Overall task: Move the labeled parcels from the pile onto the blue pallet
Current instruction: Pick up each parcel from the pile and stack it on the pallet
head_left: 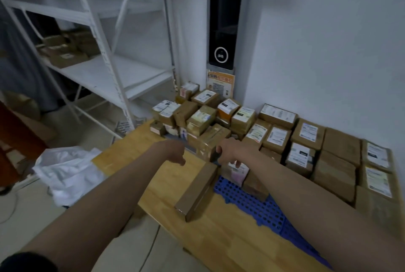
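1. Head view: the left hand (175, 155) hung over the wooden bench (140, 144), fingers curled, grasping nothing.
2. The right hand (228, 151) gripped a small dark object (215, 156), just above the long parcel (198, 190) lying half on the blue pallet (258, 206).
3. The pile (203, 116) sat beyond both hands.

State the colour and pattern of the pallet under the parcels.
Blue, with a grid of round holes; the pallet shows best in the head view.

Brown cardboard parcels (203, 116) with white labels lie heaped at twelve o'clock; more sit in neat rows (337, 153) toward two o'clock. A long plain box (197, 190) lies tilted across the left edge of the perforated blue pallet (252, 203) at centre
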The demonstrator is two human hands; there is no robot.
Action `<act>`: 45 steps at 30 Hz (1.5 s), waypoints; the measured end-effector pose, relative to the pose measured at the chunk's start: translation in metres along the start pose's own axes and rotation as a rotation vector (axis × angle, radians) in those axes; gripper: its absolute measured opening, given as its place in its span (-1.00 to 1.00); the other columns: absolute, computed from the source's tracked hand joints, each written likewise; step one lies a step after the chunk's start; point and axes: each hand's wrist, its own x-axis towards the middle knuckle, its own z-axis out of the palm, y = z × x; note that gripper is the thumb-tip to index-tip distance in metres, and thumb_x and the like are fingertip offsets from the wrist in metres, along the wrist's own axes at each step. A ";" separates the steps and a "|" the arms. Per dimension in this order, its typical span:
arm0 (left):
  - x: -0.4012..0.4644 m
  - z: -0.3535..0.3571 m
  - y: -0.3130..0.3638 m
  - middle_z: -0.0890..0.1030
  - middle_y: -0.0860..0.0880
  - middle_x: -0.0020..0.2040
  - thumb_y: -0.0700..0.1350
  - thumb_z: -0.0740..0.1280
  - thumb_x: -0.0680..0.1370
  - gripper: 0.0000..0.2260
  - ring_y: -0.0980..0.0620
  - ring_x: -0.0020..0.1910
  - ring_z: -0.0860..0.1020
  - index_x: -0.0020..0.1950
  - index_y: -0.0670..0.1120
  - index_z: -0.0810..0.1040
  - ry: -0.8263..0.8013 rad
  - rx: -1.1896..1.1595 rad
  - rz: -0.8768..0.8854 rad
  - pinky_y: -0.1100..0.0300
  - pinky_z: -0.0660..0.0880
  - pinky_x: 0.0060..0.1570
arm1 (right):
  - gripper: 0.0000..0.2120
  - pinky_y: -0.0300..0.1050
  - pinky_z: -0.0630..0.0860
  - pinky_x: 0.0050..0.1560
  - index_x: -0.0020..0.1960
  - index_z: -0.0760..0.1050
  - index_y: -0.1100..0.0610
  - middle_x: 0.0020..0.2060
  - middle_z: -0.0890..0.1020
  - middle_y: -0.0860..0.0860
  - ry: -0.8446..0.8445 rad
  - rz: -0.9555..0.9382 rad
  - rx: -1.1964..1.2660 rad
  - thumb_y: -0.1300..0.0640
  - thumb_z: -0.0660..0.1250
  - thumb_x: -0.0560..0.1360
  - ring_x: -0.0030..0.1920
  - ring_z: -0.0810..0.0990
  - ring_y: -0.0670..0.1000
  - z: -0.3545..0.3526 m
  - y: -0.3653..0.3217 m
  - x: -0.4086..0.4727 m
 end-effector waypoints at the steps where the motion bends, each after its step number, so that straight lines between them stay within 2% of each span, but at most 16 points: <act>1: 0.000 0.001 -0.012 0.49 -0.14 0.25 0.08 0.25 0.62 -0.58 -0.10 0.20 0.49 0.36 -0.18 0.46 -0.002 -0.001 -0.008 0.13 0.38 0.00 | -0.68 -0.02 0.62 -0.21 0.22 0.52 0.19 -0.03 0.61 0.12 0.000 -0.009 -0.010 0.18 0.37 0.48 -0.13 0.64 0.11 0.000 -0.011 0.006; 4: 0.001 0.003 -0.048 0.46 -0.15 0.36 0.08 0.25 0.62 -0.57 -0.13 0.29 0.46 0.36 -0.18 0.46 0.006 0.002 -0.023 0.11 0.38 0.02 | -0.67 -0.11 0.53 -0.33 0.23 0.54 0.17 0.03 0.62 0.13 0.002 -0.035 -0.046 0.12 0.38 0.48 -0.18 0.60 0.04 0.000 -0.045 0.026; 6: 0.004 0.003 -0.073 0.46 -0.13 0.36 0.09 0.27 0.61 -0.57 -0.12 0.30 0.45 0.35 -0.17 0.47 0.017 0.004 -0.025 0.08 0.42 0.08 | -0.66 -0.16 0.48 -0.35 0.24 0.54 0.17 0.06 0.62 0.14 -0.011 -0.047 -0.063 0.10 0.39 0.49 -0.18 0.60 0.02 0.000 -0.064 0.040; 8: 0.008 0.002 -0.098 0.45 -0.12 0.35 0.09 0.26 0.61 -0.57 -0.12 0.30 0.44 0.36 -0.16 0.46 0.017 0.006 -0.022 0.06 0.43 0.12 | -0.67 -0.14 0.52 -0.28 0.24 0.53 0.17 0.08 0.61 0.13 -0.007 -0.050 -0.074 0.09 0.39 0.51 -0.09 0.62 0.05 -0.002 -0.082 0.056; 11: 0.018 -0.004 -0.133 0.42 -0.11 0.38 0.11 0.26 0.60 -0.55 -0.11 0.33 0.42 0.39 -0.14 0.43 0.028 0.018 -0.017 0.06 0.41 0.16 | -0.71 -0.08 0.57 -0.17 0.21 0.51 0.15 0.07 0.58 0.12 0.001 -0.034 -0.060 0.10 0.38 0.52 -0.12 0.60 0.04 -0.005 -0.107 0.078; 18: 0.047 -0.023 -0.204 0.41 -0.10 0.41 0.09 0.29 0.59 -0.55 -0.12 0.35 0.41 0.39 -0.14 0.43 0.075 0.034 0.024 0.05 0.40 0.21 | -0.72 0.00 0.62 0.00 0.19 0.50 0.13 0.08 0.56 0.09 0.068 0.012 -0.056 0.10 0.36 0.51 0.02 0.59 0.09 -0.017 -0.152 0.129; 21: 0.064 -0.026 -0.224 0.43 -0.11 0.40 0.09 0.29 0.59 -0.56 -0.12 0.33 0.43 0.38 -0.13 0.43 0.071 0.034 0.035 0.01 0.43 0.24 | -0.76 -0.01 0.56 -0.04 0.14 0.50 0.14 0.05 0.58 0.09 0.089 0.025 -0.089 0.09 0.35 0.51 0.02 0.59 0.10 -0.014 -0.164 0.149; 27: 0.105 -0.027 -0.239 0.37 -0.09 0.42 0.11 0.28 0.59 -0.53 -0.11 0.36 0.39 0.44 -0.07 0.38 0.048 0.036 0.070 0.02 0.41 0.26 | -0.80 -0.07 0.45 -0.23 0.06 0.43 0.11 -0.17 0.50 0.02 0.108 0.076 -0.118 0.05 0.35 0.51 -0.10 0.56 0.07 -0.008 -0.169 0.187; 31: 0.143 -0.033 -0.238 0.40 -0.09 0.40 0.10 0.29 0.59 -0.54 -0.10 0.35 0.41 0.42 -0.06 0.40 0.039 0.033 0.094 0.05 0.41 0.21 | -0.78 -0.10 0.45 -0.27 0.09 0.50 0.14 -0.04 0.60 0.07 0.117 0.108 -0.085 0.08 0.34 0.49 -0.05 0.59 0.08 -0.013 -0.158 0.221; 35: 0.188 -0.046 -0.236 0.48 -0.10 0.32 0.07 0.33 0.57 -0.58 -0.10 0.27 0.47 0.36 -0.08 0.46 0.054 0.045 0.121 0.07 0.44 0.12 | -0.82 -0.07 0.49 -0.21 0.05 0.50 0.18 -0.03 0.60 0.11 0.144 0.145 -0.056 0.10 0.34 0.50 -0.04 0.59 0.10 -0.026 -0.140 0.258; 38: 0.228 -0.058 -0.233 0.53 -0.08 0.26 0.07 0.34 0.54 -0.62 -0.09 0.21 0.51 0.29 -0.09 0.51 0.051 0.069 0.137 0.02 0.50 0.14 | -0.77 -0.04 0.45 -0.17 0.09 0.48 0.17 0.01 0.58 0.10 0.193 0.198 0.007 0.07 0.36 0.52 -0.04 0.57 0.11 -0.036 -0.125 0.285; 40: 0.251 -0.067 -0.231 0.55 -0.08 0.22 0.06 0.34 0.52 -0.63 -0.09 0.17 0.52 0.26 -0.09 0.50 0.068 0.061 0.144 0.03 0.49 0.05 | -0.71 -0.03 0.43 -0.15 0.14 0.47 0.18 0.06 0.54 0.11 0.209 0.221 0.030 0.05 0.39 0.51 -0.02 0.55 0.12 -0.041 -0.116 0.302; 43: 0.284 -0.075 -0.227 0.52 -0.07 0.25 0.07 0.33 0.51 -0.57 -0.08 0.18 0.51 0.32 -0.07 0.42 0.131 -0.005 0.143 0.09 0.43 -0.02 | -0.62 0.03 0.51 -0.06 0.21 0.44 0.21 0.17 0.44 0.14 0.214 0.237 0.060 0.02 0.40 0.50 0.03 0.55 0.15 -0.046 -0.104 0.325; 45: 0.303 -0.078 -0.223 0.51 -0.09 0.26 0.08 0.35 0.50 -0.53 -0.09 0.20 0.50 0.35 -0.07 0.39 0.165 -0.049 0.149 0.11 0.40 -0.04 | -0.62 0.05 0.53 -0.05 0.19 0.45 0.21 0.21 0.41 0.15 0.197 0.259 0.066 0.03 0.41 0.49 0.01 0.55 0.15 -0.048 -0.098 0.339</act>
